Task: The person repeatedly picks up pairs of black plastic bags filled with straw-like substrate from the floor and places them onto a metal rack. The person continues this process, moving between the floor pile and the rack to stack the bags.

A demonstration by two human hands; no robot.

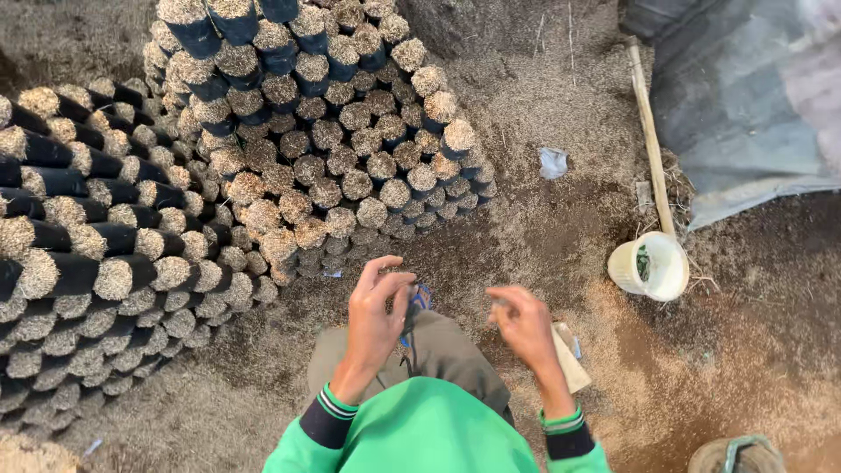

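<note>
My left hand [375,322] hovers above my knee, its thumb and fingers pinching a thin limp black bag [409,337] that hangs down from it. A little to the right, my right hand [526,326] has its fingers curled inward; whether it holds something is unclear. Both wrists wear green sleeves with dark striped cuffs. Just beyond the hands rises a stack of black nursery bags [333,140] packed with brown husk, and a second stack [96,254] lies on the left.
Loose husk covers the ground [543,219]. A white bucket [650,265] sits at the right with a wooden stick [650,131] running past it, next to a grey tarp [745,105]. A flat beige piece [571,361] lies under my right wrist. A blue sandal tip [420,298] shows between the hands.
</note>
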